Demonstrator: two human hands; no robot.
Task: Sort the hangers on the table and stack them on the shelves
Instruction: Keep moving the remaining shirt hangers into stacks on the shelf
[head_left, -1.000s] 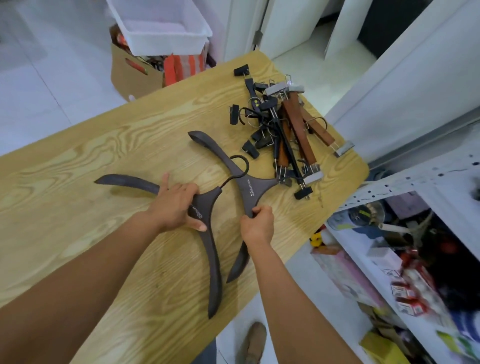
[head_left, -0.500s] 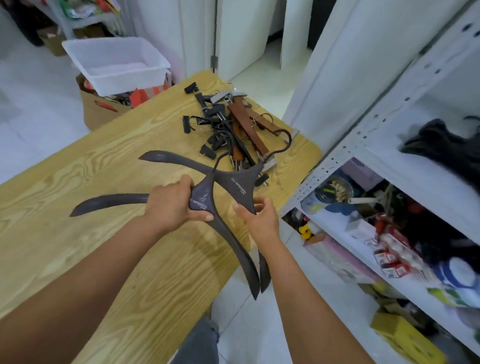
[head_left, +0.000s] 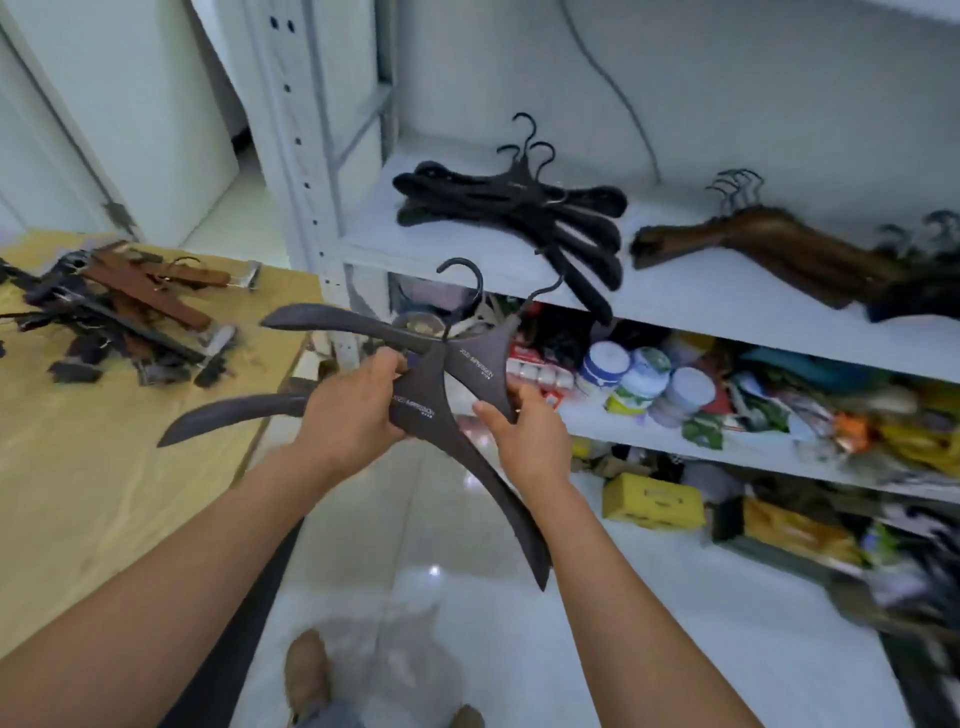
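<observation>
Dark grey hangers, two of them, are being held in the air in front of the shelves (head_left: 727, 306); the left hand (head_left: 353, 415) is gripping the lower hanger (head_left: 415, 410) at its middle, fingers closed around it, and the right hand (head_left: 530, 431) is pinching the upper hanger (head_left: 478, 358) at its lower edge between thumb and fingers; white lettering is showing on each hanger's centre, the upper one reading something like "IMPRESSION", with a first word too small to read; half a second ago both hangers were hovering over the table (head_left: 78, 467), and now they are sitting past its edge, over the floor, with the view swinging toward the shelves; a stack of black hangers (head_left: 519, 208) is lying on the upper shelf, with a pile of brown hangers (head_left: 769, 244) beside it to the right; a heap of clip hangers (head_left: 130, 312) is lying on the table at the left; jars and packets are crowding the shelf below, their labels too blurred to read.
</observation>
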